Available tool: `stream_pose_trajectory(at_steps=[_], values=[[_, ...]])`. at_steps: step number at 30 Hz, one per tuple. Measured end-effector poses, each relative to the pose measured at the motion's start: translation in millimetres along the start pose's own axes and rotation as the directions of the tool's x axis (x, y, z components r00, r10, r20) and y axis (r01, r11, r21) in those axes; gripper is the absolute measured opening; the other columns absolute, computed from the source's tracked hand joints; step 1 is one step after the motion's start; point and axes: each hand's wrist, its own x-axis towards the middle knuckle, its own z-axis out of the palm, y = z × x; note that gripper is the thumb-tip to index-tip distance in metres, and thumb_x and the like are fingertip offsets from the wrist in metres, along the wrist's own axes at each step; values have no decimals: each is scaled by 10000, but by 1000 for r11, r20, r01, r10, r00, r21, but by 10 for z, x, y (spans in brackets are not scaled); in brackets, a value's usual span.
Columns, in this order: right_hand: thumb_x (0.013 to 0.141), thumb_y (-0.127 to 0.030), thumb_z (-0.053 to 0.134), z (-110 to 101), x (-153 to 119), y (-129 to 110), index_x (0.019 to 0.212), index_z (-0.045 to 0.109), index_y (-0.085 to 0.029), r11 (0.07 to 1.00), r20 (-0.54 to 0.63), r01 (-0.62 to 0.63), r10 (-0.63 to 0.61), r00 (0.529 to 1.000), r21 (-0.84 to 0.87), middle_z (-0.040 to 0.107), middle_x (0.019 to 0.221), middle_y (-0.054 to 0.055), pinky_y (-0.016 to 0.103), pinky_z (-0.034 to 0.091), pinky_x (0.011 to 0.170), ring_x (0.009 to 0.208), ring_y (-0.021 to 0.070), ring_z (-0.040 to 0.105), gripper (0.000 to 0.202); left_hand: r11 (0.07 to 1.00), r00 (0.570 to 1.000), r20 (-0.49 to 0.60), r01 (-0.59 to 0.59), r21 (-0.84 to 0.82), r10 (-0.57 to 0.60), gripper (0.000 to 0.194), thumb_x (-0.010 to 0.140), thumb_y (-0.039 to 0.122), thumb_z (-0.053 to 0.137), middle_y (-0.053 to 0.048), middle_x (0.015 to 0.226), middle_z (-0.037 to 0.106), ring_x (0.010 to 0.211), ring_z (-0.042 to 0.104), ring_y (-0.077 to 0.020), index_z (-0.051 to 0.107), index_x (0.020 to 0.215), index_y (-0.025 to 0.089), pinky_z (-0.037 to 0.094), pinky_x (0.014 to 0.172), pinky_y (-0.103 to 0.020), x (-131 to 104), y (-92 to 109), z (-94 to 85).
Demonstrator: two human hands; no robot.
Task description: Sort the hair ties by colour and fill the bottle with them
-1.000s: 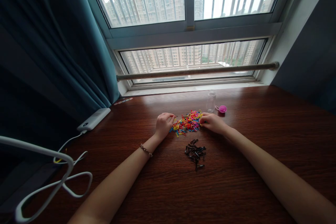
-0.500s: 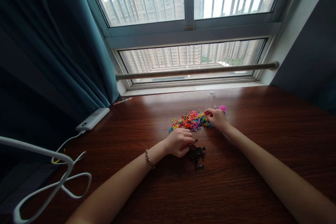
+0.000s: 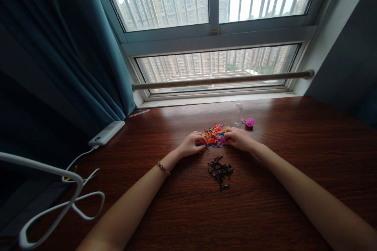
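Note:
A loose heap of small coloured loops, which look like elastic hair bands [image 3: 216,135], lies on the brown wooden table. My left hand [image 3: 193,144] is at the heap's left edge, its fingers curled in over some of the bands. On the opposite side, my right hand [image 3: 239,139] has its fingertips closed on bands at the right edge. The fingertips partly hide what they hold. Nearer to me lies a smaller, separate pile of black bands [image 3: 220,170], touched by neither hand.
Behind my right hand stands a clear bottle [image 3: 237,114] beside a pink cap [image 3: 250,122]. At the left, a white power strip [image 3: 106,133] and a looping white cable [image 3: 77,188] lie near the blue curtain [image 3: 112,66]. A window with a rail is beyond.
My left hand has moved from the black pile up to the left edge of the coloured heap. My right hand has come slightly down and left, and the heap looks narrower.

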Motion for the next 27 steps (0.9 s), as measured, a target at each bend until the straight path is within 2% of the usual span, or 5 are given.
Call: stream_pose_trajectory(at_steps=[10, 15, 18, 21, 27], values=[[776, -229, 562, 65, -12, 7, 788, 593, -211, 997, 1, 3, -3, 1000, -73, 575, 892, 26, 232, 345, 656, 806, 150, 531, 39, 999, 993, -117, -28, 30, 31, 92, 730, 259, 597, -35, 780, 619, 765, 516, -162, 676, 743, 216, 415, 759, -299, -6, 2, 42], [805, -258, 490, 40, 40, 71, 789, 547, -181, 967, -189, -133, 176, 966, 218, 602, 755, 34, 246, 367, 592, 661, 144, 536, 97, 1000, 969, -244, -21, -14, 17, 141, 765, 278, 568, -59, 754, 640, 747, 536, -167, 678, 738, 193, 445, 708, -304, -13, -20, 44], [784, -338, 491, 22, 78, 130, 781, 522, -172, 814, -299, -172, 388, 872, 554, 605, 672, 35, 248, 375, 516, 569, 141, 523, 170, 998, 953, -298, -57, -27, 46, 159, 781, 274, 549, -70, 727, 641, 719, 545, -165, 674, 763, 176, 454, 678, -304, -7, 24, 46], [703, -417, 555, 7, 94, 156, 791, 540, -163, 605, -267, -147, 539, 799, 783, 609, 660, 46, 246, 365, 454, 517, 135, 508, 269, 988, 953, -272, -148, -37, 132, 149, 790, 262, 543, -69, 758, 649, 744, 551, -163, 668, 803, 181, 457, 696, -302, -1, 142, 87], [602, -386, 661, -16, 75, 129, 761, 593, -144, 360, -116, -138, 600, 792, 923, 628, 689, 53, 227, 371, 433, 482, 96, 479, 298, 930, 935, 43, -343, -129, 351, 159, 817, 231, 499, -50, 763, 654, 743, 566, -141, 653, 833, 193, 450, 709, -257, -39, 480, 269]])
